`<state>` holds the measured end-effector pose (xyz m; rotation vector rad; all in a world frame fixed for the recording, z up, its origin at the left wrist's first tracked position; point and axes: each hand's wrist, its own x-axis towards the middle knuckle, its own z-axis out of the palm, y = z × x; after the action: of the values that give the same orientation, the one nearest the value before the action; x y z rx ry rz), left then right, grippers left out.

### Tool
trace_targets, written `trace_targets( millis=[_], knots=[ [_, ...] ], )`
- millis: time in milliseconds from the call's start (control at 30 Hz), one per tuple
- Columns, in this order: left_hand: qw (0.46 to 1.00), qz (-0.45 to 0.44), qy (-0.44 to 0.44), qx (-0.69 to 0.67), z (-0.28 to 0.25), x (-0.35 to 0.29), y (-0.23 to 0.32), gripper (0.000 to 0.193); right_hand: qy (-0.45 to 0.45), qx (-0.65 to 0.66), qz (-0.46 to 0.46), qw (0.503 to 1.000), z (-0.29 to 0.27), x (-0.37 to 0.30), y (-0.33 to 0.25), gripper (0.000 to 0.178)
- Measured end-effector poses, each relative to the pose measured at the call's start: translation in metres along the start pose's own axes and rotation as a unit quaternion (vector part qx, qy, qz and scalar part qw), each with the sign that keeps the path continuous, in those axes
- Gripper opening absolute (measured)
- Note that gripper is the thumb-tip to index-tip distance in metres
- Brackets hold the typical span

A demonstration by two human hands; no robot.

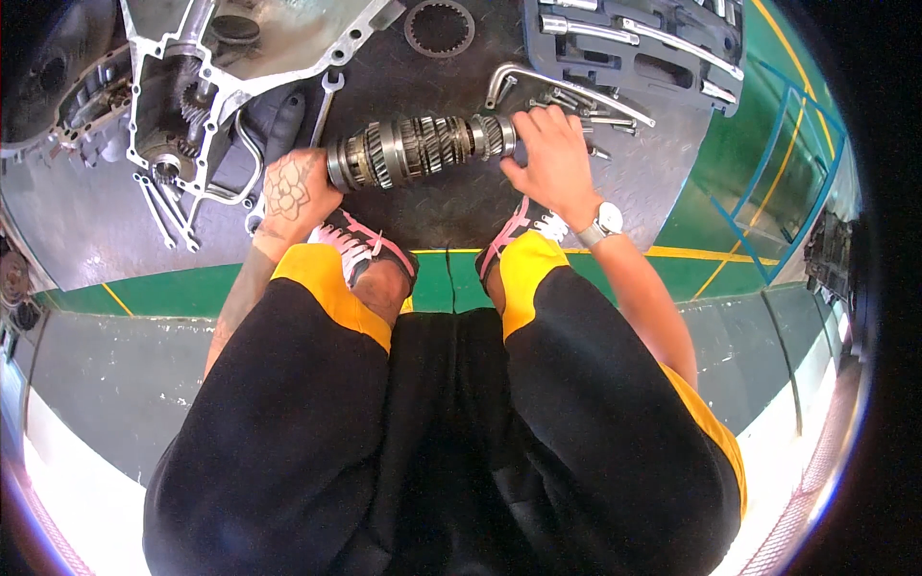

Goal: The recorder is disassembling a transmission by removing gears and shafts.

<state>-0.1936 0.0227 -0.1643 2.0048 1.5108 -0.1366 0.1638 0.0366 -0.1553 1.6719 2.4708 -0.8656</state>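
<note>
Gripping both ends at once, the person holds a long steel gear shaft stacked with toothed wheels [418, 149] level across the middle of the scene, above a dark rubber floor mat [451, 206]. The left hand [296, 187], a flower tattoo on its back, is wrapped around the shaft's left end, fingers curled under it. The right hand [549, 158], a white wristwatch [603, 223] on its wrist, is closed over the right end, fingers folded across the top. The shaft runs left to right between them, just beyond a pair of black shoes with pink laces [370, 252], and whether it touches the mat I cannot tell.

Far left, an open grey cast-metal gearbox casing [206, 67] lies on the mat with gears showing inside. A slim steel spanner [325, 104] lies between that casing and the shaft. Far centre sits a flat toothed metal ring [439, 27], well apart from the hands. Far right, a dark plastic tool tray holding chrome socket bars [639, 43], and an angled chrome wrench handle [567, 88] lying just beyond the right hand. Green painted floor with yellow lines [740, 182] spreads to the right
</note>
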Motion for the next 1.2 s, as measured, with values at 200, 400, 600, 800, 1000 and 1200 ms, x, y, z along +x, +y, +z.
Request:
trace_targets(
  millis=[200,400,600,800,1000,1200],
  knots=[
    [1.000,-0.015,-0.012,-0.004,-0.005,0.006,0.001,0.023,-0.020,-0.008,0.016,1.000,0.007,0.005,-0.018,0.040],
    [1.000,-0.018,0.020,-0.015,0.003,-0.001,-0.005,0.025,-0.095,0.050,0.121,0.987,0.000,0.020,-0.032,0.057],
    [0.998,-0.006,0.054,-0.020,0.008,-0.001,-0.005,0.023,-0.016,0.076,-0.003,0.997,0.011,0.018,-0.017,0.068],
    [0.999,-0.007,0.045,-0.008,0.008,-0.002,-0.002,0.026,-0.012,0.063,-0.024,0.998,0.007,0.013,-0.017,0.064],
    [0.999,-0.027,0.010,-0.022,0.002,0.000,-0.003,0.023,0.005,0.009,0.016,1.000,0.003,-0.008,-0.002,0.060],
    [0.999,-0.038,0.015,-0.023,0.004,0.002,-0.001,0.021,0.077,0.033,-0.042,0.996,-0.003,-0.003,-0.027,0.089]
  ],
)
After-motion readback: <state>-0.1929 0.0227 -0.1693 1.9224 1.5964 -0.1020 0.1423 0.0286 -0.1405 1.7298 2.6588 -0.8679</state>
